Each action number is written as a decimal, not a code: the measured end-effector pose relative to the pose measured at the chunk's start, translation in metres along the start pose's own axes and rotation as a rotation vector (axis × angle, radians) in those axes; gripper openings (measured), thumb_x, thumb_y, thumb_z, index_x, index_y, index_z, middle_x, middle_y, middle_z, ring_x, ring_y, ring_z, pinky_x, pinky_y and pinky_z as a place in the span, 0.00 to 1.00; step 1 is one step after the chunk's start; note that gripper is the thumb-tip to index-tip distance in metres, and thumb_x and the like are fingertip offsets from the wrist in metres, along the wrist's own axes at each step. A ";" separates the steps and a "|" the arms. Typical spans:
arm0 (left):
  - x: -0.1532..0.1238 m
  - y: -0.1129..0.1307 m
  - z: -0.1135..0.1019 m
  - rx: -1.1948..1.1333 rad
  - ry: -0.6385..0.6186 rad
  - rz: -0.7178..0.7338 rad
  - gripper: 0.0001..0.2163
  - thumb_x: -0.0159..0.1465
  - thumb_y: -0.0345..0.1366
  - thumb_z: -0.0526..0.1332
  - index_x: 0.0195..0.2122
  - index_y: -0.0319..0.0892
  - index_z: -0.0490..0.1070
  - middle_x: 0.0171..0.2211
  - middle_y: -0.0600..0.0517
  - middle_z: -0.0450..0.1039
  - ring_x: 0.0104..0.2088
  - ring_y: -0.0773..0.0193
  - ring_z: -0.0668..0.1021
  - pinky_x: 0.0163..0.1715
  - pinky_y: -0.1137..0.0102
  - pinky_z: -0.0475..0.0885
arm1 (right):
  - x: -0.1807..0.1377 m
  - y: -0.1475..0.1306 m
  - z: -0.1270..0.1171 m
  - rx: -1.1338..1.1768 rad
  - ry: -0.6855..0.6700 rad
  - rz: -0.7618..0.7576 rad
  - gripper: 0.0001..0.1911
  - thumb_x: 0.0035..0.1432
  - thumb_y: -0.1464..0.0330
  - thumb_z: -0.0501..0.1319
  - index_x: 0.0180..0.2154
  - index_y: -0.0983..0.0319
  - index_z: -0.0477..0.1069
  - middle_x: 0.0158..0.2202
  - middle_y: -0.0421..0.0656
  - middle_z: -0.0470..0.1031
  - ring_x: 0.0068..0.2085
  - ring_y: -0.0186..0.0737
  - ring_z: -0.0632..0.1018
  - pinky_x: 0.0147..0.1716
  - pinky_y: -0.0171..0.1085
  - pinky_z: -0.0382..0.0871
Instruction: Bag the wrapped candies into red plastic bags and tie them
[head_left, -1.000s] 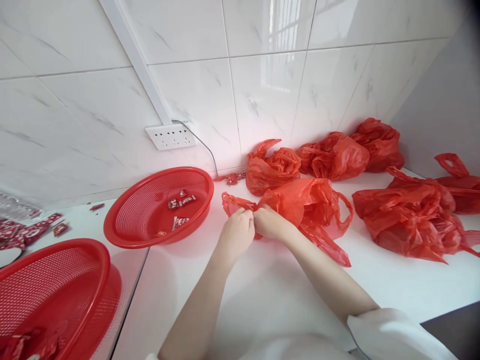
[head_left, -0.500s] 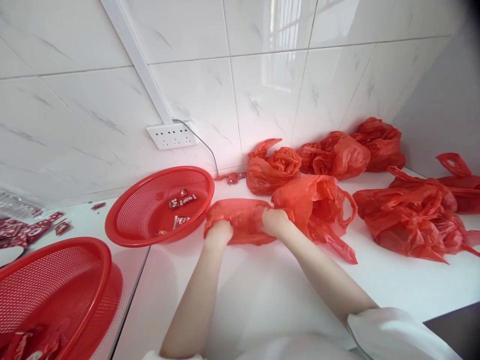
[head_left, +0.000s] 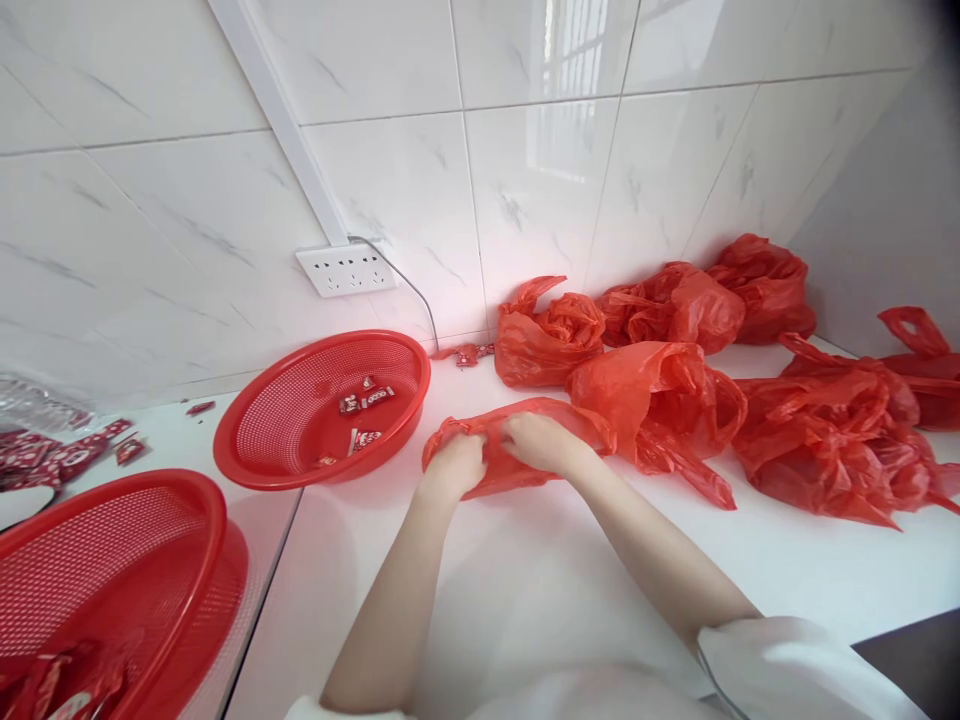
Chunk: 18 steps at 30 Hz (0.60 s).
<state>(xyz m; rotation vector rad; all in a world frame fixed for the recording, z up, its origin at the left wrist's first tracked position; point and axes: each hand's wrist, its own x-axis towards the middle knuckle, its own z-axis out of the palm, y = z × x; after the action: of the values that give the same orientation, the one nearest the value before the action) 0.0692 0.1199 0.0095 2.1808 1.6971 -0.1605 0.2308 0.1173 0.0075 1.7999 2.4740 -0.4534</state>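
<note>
A thin red plastic bag [head_left: 504, 482] lies stretched sideways on the white table in front of me. My left hand [head_left: 457, 464] is closed on its left part, with the fingertips partly hidden in the film. Close by, my right hand [head_left: 536, 442] has its fingers bent and pinched at the bag's upper middle. The bag's right end touches another red plastic bag [head_left: 630, 395], which lies with its handles loose toward the right. What is inside either bag cannot be made out.
A red mesh basket [head_left: 247, 462] with a few small wrapped packets stands left of my hands. Nearer, a second red basket [head_left: 214, 560] holds more packets. Several knotted red bags [head_left: 551, 345] line the tiled wall and the right side. A socket strip [head_left: 346, 270] with a cable is behind.
My right hand has moved left, closer to my left hand, which shifted slightly right. The bag now stretches further right, and the neighbouring bag has been pushed a little to the right.
</note>
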 end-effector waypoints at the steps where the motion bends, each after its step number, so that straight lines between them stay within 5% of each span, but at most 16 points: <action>1: 0.003 -0.001 0.002 -0.017 -0.018 0.002 0.14 0.58 0.30 0.55 0.43 0.43 0.76 0.38 0.41 0.78 0.36 0.53 0.79 0.34 0.66 0.70 | 0.001 -0.003 0.001 0.005 -0.013 -0.036 0.15 0.64 0.71 0.48 0.38 0.62 0.74 0.37 0.46 0.78 0.37 0.41 0.77 0.36 0.35 0.63; 7: 0.020 -0.025 0.003 -0.067 -0.023 -0.144 0.09 0.56 0.34 0.56 0.28 0.41 0.76 0.34 0.38 0.79 0.35 0.48 0.79 0.35 0.62 0.70 | 0.006 0.002 0.011 -0.029 -0.130 -0.045 0.09 0.59 0.70 0.57 0.35 0.65 0.76 0.35 0.50 0.78 0.40 0.47 0.76 0.49 0.44 0.61; 12: 0.020 -0.047 -0.004 -0.111 -0.073 -0.199 0.02 0.46 0.35 0.63 0.20 0.44 0.74 0.24 0.43 0.78 0.28 0.50 0.79 0.30 0.61 0.71 | 0.008 0.026 0.009 -0.036 -0.166 0.061 0.13 0.50 0.74 0.62 0.40 0.66 0.75 0.37 0.52 0.78 0.38 0.49 0.77 0.39 0.41 0.67; 15: 0.013 -0.044 -0.007 -0.115 -0.061 -0.181 0.07 0.44 0.31 0.64 0.26 0.44 0.77 0.28 0.43 0.79 0.31 0.48 0.79 0.33 0.61 0.71 | 0.007 0.030 0.003 0.023 -0.087 -0.017 0.16 0.53 0.72 0.61 0.45 0.61 0.72 0.42 0.47 0.76 0.40 0.44 0.77 0.35 0.35 0.66; 18: 0.003 -0.035 -0.010 -0.115 -0.040 -0.154 0.21 0.45 0.26 0.62 0.42 0.45 0.77 0.40 0.40 0.79 0.39 0.46 0.80 0.37 0.61 0.71 | 0.006 0.027 -0.001 0.070 0.015 -0.115 0.16 0.57 0.73 0.58 0.48 0.58 0.70 0.48 0.44 0.73 0.46 0.40 0.75 0.40 0.34 0.65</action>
<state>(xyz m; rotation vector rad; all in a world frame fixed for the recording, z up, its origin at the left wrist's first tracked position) 0.0351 0.1331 0.0099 1.9527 1.8051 -0.1413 0.2542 0.1310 0.0016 1.6966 2.6138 -0.5410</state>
